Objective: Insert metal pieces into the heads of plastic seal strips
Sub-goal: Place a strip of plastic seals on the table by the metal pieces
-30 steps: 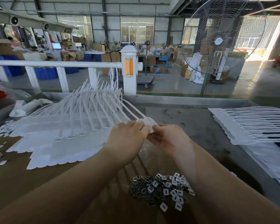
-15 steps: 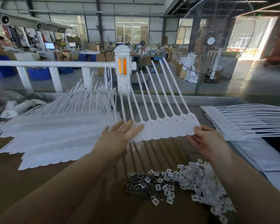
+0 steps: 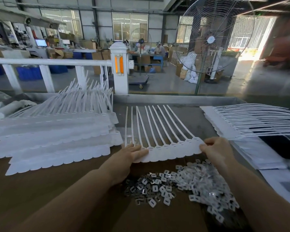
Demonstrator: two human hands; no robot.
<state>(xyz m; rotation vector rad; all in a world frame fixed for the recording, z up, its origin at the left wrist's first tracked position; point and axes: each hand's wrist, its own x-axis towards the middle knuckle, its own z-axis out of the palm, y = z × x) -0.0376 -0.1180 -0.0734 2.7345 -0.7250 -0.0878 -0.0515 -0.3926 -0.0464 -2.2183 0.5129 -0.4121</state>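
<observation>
A joined row of white plastic seal strips [image 3: 171,149] lies flat on the table in front of me, heads toward me, tails fanned away. My left hand [image 3: 132,153] rests with straight fingers on the row's left end. My right hand [image 3: 216,149] pinches the row's right end head. Below them lies a heap of small metal pieces [image 3: 157,188] mixed with clear plastic caps [image 3: 206,185].
A big stack of seal strip rows [image 3: 54,131] fills the left of the brown table [image 3: 40,185]. Another stack [image 3: 251,123] lies at the right over papers [image 3: 274,164]. A white railing [image 3: 49,61] and a standing fan [image 3: 211,39] are beyond the table's metal edge.
The strip row, held up tilted half a second ago, now lies flat on the table. A second ago both hands held it bunched by the left stack.
</observation>
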